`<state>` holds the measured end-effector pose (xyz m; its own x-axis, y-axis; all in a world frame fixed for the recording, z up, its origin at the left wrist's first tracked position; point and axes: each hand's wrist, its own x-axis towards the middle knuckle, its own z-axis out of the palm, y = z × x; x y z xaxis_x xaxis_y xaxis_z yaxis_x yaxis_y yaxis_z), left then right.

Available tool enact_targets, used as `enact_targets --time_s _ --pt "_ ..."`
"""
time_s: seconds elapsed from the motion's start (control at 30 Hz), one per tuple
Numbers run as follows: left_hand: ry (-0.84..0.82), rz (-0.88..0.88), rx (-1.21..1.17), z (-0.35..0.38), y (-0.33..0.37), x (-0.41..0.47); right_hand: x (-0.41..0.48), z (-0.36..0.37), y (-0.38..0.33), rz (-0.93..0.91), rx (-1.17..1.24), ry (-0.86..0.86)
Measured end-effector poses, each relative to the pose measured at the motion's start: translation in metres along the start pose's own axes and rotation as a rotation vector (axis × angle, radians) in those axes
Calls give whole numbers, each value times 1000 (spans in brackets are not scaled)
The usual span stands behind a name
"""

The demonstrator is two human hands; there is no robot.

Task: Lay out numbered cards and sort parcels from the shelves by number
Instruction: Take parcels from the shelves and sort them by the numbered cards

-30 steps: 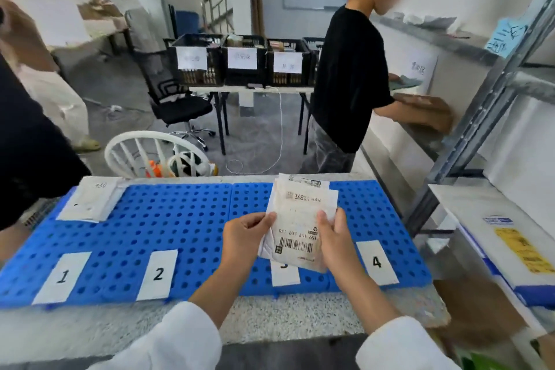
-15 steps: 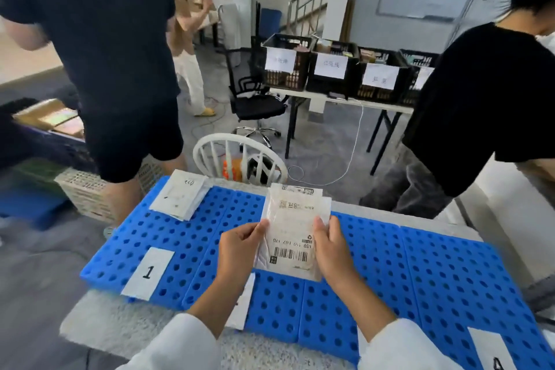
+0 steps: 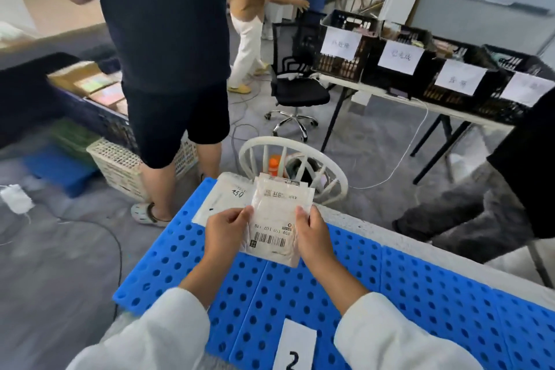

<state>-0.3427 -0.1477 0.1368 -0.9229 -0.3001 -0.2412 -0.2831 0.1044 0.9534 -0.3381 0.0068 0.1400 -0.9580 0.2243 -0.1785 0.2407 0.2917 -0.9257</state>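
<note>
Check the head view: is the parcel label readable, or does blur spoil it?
Head view: the parcel between the left hand and right hand is fairly sharp, barcode visible, digits partly legible; the card marked 2 is crisp; the left edge around the white basket smears with motion blur; light is even, no glare.

On the perforated mat (image 3: 420, 294), card 2 (image 3: 295, 348) lay at six o'clock from the held parcels (image 3: 277, 219), a flat parcel (image 3: 222, 201) at ten.

White spindle-back chair (image 3: 292, 141), 12 o'clock; black office chair (image 3: 298, 91) beyond it. Labelled black crates (image 3: 390, 81) on folding table (image 3: 360, 88), 2 o'clock. White basket (image 3: 120, 165) by standing person (image 3: 168, 39), 9 o'clock.
</note>
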Motion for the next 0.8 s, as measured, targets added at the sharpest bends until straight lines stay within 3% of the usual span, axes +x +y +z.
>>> enact_targets --time_s 0.23,0.53,0.8 --pt "25 -48 258 -28 -42 92 52 67 10 119 25 -47" --pt "39 -54 510 -43 -84 176 118 145 37 191 -141 -105" --pt "-2 -33 603 -36 -99 211 137 171 56 207 -254 -59"
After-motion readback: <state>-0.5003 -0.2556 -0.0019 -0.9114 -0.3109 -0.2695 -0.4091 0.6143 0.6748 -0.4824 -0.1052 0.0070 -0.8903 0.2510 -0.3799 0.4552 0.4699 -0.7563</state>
